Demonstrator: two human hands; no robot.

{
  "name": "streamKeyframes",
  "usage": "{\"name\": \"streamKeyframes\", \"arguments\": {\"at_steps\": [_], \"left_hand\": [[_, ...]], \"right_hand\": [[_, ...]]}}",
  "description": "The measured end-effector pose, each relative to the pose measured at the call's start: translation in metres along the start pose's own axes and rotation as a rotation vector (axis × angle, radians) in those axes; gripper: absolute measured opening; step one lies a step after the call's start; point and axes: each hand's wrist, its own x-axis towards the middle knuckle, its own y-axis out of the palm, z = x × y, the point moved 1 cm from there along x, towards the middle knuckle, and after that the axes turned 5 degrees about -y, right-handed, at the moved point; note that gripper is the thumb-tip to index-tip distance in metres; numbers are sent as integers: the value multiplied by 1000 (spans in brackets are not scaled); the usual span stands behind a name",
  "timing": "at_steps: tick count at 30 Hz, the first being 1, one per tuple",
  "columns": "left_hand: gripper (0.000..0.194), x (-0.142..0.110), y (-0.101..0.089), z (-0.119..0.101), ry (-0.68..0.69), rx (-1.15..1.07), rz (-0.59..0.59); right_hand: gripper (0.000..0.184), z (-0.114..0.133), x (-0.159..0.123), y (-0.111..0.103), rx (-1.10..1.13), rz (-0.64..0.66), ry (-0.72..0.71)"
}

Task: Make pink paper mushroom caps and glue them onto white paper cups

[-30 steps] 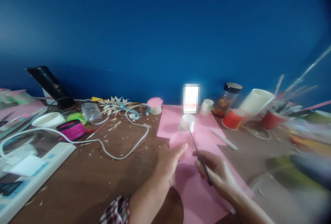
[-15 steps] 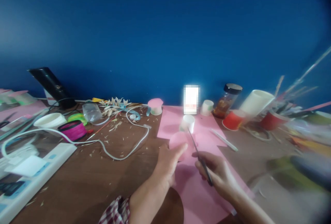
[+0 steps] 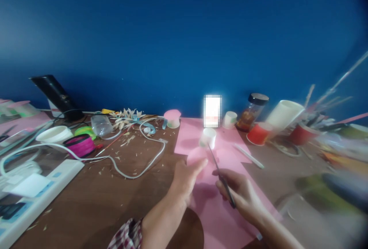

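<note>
Scissors (image 3: 225, 187) sit pinched in the right hand (image 3: 237, 189); left hand (image 3: 188, 176), beside it, pinches pink paper (image 3: 196, 156).

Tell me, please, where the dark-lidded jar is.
In the head view, the jar is right of centre, between a small white cup and a red cup.

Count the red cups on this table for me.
2 in view, both on the right: one red cup beside the dark-lidded jar, and a second red cup farther right, blurred. Others may be hidden there.
</note>
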Motion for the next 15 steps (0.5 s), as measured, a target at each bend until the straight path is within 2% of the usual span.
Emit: {"name": "streamKeyframes", "arguments": {"at_steps": [9,15], "left_hand": [[51,-6,1,-4,-16,89,-91],[45,-17,8,-14,-9,91,-116]], "right_hand": [[41,-3,-1,-2,-4,5,-34],[42,2,-1,-2,20,0,-21]]}}
